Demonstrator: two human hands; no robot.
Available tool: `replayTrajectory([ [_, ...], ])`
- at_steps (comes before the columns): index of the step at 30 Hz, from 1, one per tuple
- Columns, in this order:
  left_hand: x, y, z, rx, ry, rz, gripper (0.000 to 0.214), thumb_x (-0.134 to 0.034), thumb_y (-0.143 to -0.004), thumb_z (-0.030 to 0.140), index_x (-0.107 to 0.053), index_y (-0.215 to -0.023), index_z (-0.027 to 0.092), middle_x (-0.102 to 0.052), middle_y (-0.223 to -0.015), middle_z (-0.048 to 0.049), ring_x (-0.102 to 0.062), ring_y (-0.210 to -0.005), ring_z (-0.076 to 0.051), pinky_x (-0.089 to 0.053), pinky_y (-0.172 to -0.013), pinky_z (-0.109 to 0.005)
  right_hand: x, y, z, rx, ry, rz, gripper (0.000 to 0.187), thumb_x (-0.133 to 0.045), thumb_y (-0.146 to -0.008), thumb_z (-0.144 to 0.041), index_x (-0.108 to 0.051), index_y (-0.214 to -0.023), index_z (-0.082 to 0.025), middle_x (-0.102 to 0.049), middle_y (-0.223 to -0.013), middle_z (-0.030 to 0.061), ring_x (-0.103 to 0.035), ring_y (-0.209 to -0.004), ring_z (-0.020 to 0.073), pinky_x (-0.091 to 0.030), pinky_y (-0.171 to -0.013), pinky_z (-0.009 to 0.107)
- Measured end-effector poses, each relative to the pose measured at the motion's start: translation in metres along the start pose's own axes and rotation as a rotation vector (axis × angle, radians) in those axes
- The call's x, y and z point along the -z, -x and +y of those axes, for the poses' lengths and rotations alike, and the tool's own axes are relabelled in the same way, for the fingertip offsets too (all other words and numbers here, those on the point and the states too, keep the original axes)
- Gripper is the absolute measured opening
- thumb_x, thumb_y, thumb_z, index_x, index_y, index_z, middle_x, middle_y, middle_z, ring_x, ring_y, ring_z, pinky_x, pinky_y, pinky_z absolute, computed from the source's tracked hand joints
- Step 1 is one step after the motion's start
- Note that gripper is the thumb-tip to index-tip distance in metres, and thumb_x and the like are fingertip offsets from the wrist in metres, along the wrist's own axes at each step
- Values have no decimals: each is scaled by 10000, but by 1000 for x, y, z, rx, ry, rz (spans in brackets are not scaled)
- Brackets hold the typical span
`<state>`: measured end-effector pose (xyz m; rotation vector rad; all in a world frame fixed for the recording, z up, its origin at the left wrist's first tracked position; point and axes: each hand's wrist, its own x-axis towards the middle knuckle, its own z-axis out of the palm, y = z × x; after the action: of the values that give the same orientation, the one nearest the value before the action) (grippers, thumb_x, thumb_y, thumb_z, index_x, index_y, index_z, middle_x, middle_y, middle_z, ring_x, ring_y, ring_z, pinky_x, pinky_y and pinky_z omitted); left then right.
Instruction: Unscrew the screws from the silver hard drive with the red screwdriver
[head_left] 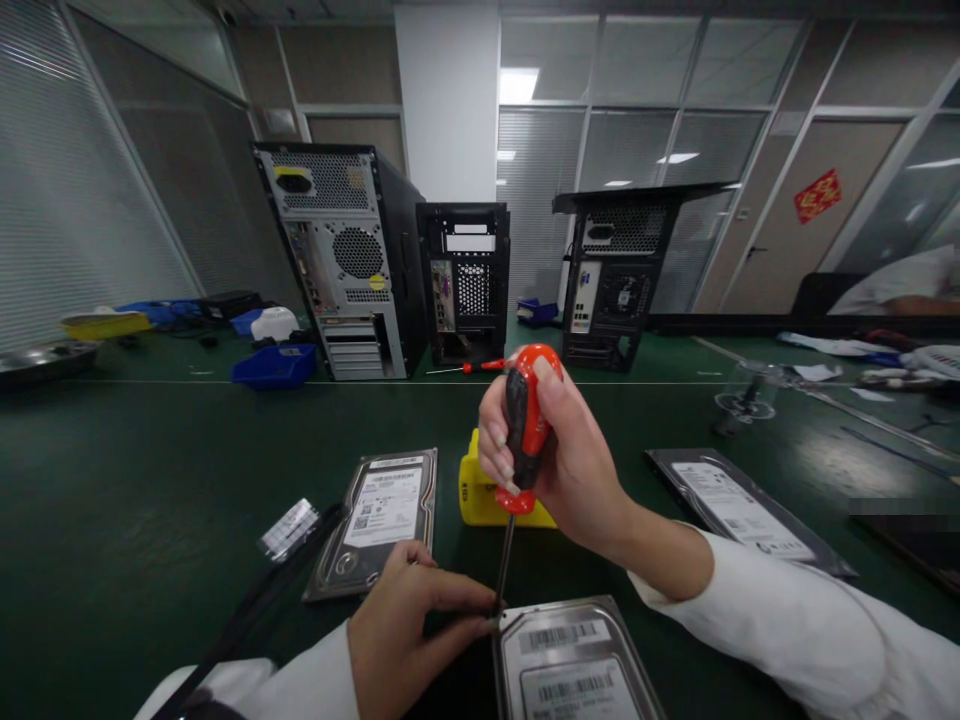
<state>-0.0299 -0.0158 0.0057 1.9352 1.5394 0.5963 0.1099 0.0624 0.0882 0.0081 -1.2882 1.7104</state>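
My right hand (566, 450) wraps round the red and black handle of a screwdriver (529, 425), whose shaft points down. The screwdriver's tip meets the top left corner of a silver hard drive (562, 660) at the bottom of the view. At that same corner my left hand (412, 625) pinches with thumb and index finger, close around the tip. What lies between those fingertips is too small to make out. A second hard drive (382, 515) lies just beyond my left hand. Behind the screwdriver stands a yellow block-like holder (480, 490), partly hidden by my right hand.
A third hard drive (739, 505) lies at right. Computer cases stand at the back: a large one (352, 260), a narrow one (465, 280) and one with a raised panel (615, 270). Another screwdriver (469, 368), a blue tray (275, 366) and a black cable (262, 600) are on the left.
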Motion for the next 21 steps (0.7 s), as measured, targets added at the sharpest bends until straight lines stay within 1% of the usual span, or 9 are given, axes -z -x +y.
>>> replayTrajectory([
  [4,1,0,5,-20,-31,5,155,-619,-783,273,-720,-896,303,-714,-835,33,-516,-850,-197,-337,-785,-315,-2,3,1,11,0,-7,288,-492,-844,-463,-341,-878,-220,-467,-619,-55,-427,-432,55,-340,-406,178],
  [8,2,-3,9,-57,-65,-16,112,-637,-773,246,-711,-850,281,-721,-839,53,-559,-796,-162,-328,-825,-312,-3,4,1,23,9,-23,267,-492,-850,-450,-354,-901,-228,-472,-646,-52,-428,-456,54,-362,-429,180],
  [15,-6,-8,-2,-152,-109,12,114,-600,-806,239,-699,-826,292,-725,-832,70,-591,-757,-146,-330,-842,-316,-3,6,0,16,14,-37,258,-489,-857,-436,-356,-923,-226,-469,-654,-45,-430,-463,58,-350,-425,184],
  [17,-6,-8,-4,-174,-108,23,104,-604,-804,265,-703,-823,296,-727,-825,62,-587,-738,-151,-336,-836,-323,-3,6,1,21,23,-30,258,-492,-853,-443,-360,-918,-230,-468,-656,-45,-425,-462,59,-345,-420,185],
  [19,-5,-8,-3,-166,-96,22,92,-618,-799,306,-706,-823,298,-728,-818,56,-588,-745,-157,-337,-831,-325,-4,6,1,32,30,-30,250,-492,-853,-438,-364,-926,-236,-472,-659,-44,-423,-461,59,-344,-418,185],
  [21,-2,-8,0,-124,-63,5,83,-633,-791,311,-708,-826,300,-727,-825,61,-595,-781,-158,-324,-845,-323,-4,4,0,32,41,-35,250,-508,-848,-418,-359,-926,-233,-472,-650,-47,-422,-456,59,-350,-421,187],
])
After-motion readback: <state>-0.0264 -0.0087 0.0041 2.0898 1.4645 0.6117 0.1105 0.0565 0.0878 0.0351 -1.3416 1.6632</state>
